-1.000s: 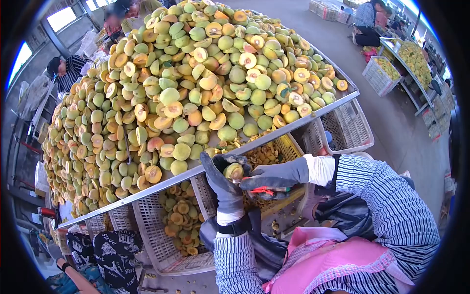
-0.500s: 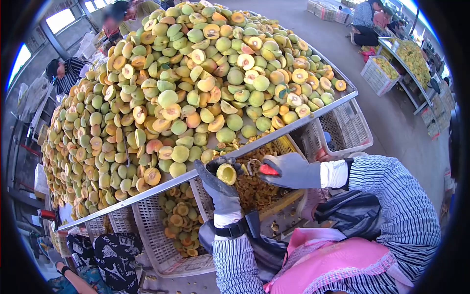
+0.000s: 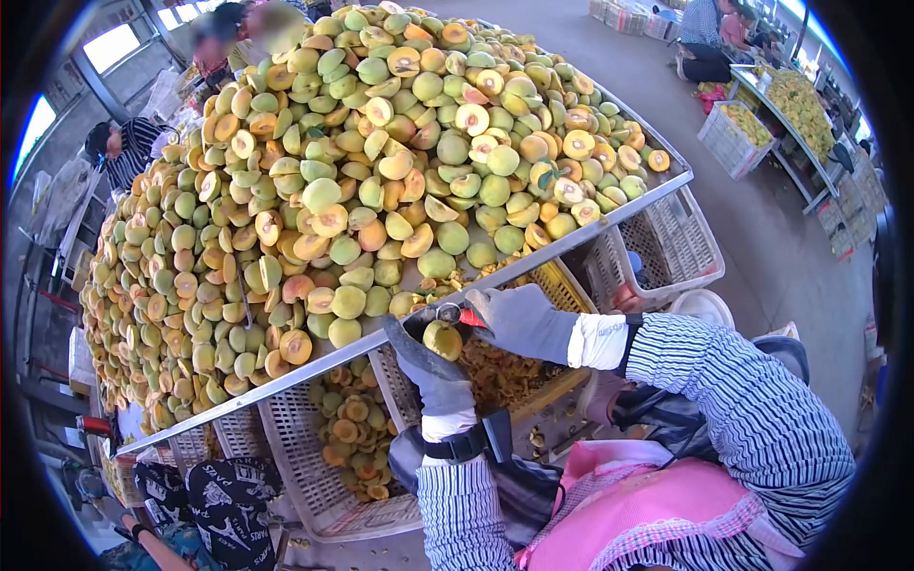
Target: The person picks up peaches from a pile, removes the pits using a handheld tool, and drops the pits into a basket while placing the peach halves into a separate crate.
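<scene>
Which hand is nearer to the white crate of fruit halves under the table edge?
Left. The left hand is by the right edge of the white crate, gripping a stone fruit; the right hand, with a red-handled tool, is farther right, over the yellow crate.

Workshop: piled fruit (image 3: 322, 195), plastic crates (image 3: 288, 440)

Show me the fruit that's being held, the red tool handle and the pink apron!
Held fruit (image 3: 443, 341): head view, middle of its visible side.
Red tool handle (image 3: 471, 317): head view, on the red bit that shows.
Pink apron (image 3: 657, 502): head view, on the plain pink cloth.
</scene>
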Available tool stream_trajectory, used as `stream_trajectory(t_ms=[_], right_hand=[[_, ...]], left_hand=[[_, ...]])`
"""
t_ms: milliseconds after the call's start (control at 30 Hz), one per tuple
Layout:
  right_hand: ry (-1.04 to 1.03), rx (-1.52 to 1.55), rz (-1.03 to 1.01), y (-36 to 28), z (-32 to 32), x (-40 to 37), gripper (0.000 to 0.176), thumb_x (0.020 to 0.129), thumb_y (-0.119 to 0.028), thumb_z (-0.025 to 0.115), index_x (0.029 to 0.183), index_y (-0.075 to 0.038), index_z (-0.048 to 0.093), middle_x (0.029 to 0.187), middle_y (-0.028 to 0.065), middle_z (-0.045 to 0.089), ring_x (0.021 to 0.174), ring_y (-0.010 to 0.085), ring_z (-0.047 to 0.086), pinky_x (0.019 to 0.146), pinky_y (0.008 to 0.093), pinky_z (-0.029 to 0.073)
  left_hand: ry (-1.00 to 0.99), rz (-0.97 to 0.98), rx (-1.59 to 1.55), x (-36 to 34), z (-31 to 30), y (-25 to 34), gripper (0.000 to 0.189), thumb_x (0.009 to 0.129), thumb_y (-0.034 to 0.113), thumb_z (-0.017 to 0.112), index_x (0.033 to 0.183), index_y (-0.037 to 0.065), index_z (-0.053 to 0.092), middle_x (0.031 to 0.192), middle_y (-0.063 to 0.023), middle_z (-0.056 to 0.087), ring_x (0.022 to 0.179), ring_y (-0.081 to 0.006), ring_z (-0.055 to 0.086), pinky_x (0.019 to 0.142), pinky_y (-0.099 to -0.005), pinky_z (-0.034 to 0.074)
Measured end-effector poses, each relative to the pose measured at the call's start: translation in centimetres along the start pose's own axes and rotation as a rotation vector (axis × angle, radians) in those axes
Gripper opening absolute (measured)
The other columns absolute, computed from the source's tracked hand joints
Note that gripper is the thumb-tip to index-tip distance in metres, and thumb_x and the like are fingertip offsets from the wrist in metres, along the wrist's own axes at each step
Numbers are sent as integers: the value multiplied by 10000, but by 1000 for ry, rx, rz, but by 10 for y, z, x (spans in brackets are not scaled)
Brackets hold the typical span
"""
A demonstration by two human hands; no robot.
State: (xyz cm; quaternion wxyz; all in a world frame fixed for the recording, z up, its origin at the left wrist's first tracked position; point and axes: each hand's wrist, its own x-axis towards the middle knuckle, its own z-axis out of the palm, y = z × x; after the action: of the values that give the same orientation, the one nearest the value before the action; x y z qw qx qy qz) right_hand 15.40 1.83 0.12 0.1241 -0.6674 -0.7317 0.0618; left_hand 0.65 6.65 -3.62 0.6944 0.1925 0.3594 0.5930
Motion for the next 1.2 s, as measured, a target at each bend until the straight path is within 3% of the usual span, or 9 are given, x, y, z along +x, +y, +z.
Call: stream_trajectory(t_ms=[200,300,500,600,700,867,933,1133,1200], right_hand=[[-113,32,-21,-9,-25,2,428,831,-326,681,1134,-77,511,821,137,668,705,347,670,578,448,513],[9,26,-50,-2,-15,3,418,839,-355,659,1114,-63,540,771,162,673,692,363,670,608,458,528],[59,208,-34,14,-7,7,453,823,-390,697,1151,-117,546,844,146,660,745,370,663,635,448,526],[231,187,-27,23,-13,30,466,825,-411,700,1161,-125,548,898,130,660,737,347,666,628,435,528],[167,-7,-69,15,-27,72,465,839,-351,685,1195,-105,517,1048,107,630,793,300,688,624,413,545],[18,-148,-85,14,-7,136,432,834,-333,685,1153,-89,525,1028,127,645,783,311,689,644,426,546],[-2,-47,-13,14,-8,146,424,825,-344,692,1116,-72,547,967,165,671,822,321,686,685,444,537],[256,489,35,-9,-32,98,535,802,-423,742,1144,-57,554,973,199,659,885,383,647,768,432,507],[96,572,-215,-28,-45,72,503,835,-452,703,1118,-60,563,947,217,658,885,396,646,755,438,509]], left_hand=[[-96,-124,-14,-15,3,23,560,1023,477,401,1247,-26,507,1076,-137,635,901,-253,643,715,-371,578],[-322,-155,-54,-12,2,28,558,1020,479,409,1282,-8,487,1166,-154,614,932,-257,642,716,-355,587],[-54,292,381,-14,-8,47,509,1010,447,451,1220,-2,566,1070,-172,662,989,-228,651,643,-293,576],[380,550,546,-18,-26,90,468,976,387,555,1271,24,563,1200,-154,606,1084,-243,580,983,-372,450],[503,782,531,-28,-15,105,487,998,330,534,1321,-34,521,1302,-164,551,1194,-262,534,1059,-365,393],[215,574,451,-20,2,74,426,1007,282,541,1312,-15,538,1260,-137,573,1151,-238,540,1013,-337,416],[49,409,448,-15,5,64,423,1003,277,541,1328,7,519,1254,-103,569,1133,-215,542,963,-344,440],[-25,466,445,-14,24,44,439,1020,336,497,1340,36,495,1271,-90,555,1126,-230,556,939,-347,451],[-68,41,-281,-8,27,36,427,1008,177,523,1400,36,430,1336,-115,509,1167,-207,527,961,-348,474]])
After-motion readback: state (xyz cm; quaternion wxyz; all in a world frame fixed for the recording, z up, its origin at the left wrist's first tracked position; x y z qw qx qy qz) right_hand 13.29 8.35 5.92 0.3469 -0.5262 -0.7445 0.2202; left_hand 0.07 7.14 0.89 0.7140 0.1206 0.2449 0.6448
